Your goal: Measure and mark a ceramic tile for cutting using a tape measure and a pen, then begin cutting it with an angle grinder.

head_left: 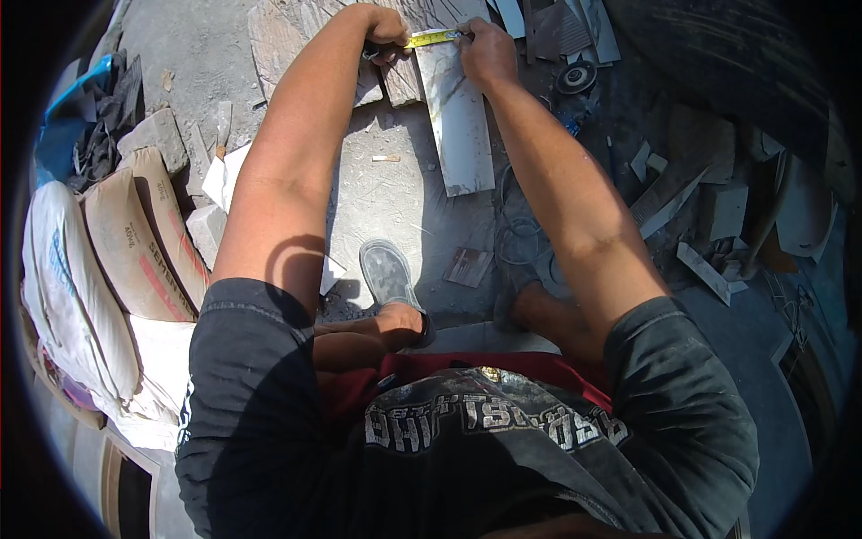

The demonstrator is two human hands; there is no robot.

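A yellow tape measure (429,38) is stretched across the far end of a long white marble-patterned tile strip (453,126) at the upper middle. My left hand (386,36) is closed on the tape's left part, with a dark object under its fingers that I cannot make out. My right hand (487,56) pinches the tape's right end, beside its metal tip, at the strip's upper right edge. Brown stone-look slabs (283,40) lie beneath and left of the strip, partly hidden by my left arm.
Cement sacks (126,242), a white sack (76,296) and blue plastic (67,117) are piled at the left. At the right lie a cutting disc (576,77), broken tile pieces (723,211) and scraps. My shod left foot (389,274) stands on dusty concrete (377,171), near a small tile fragment (467,267).
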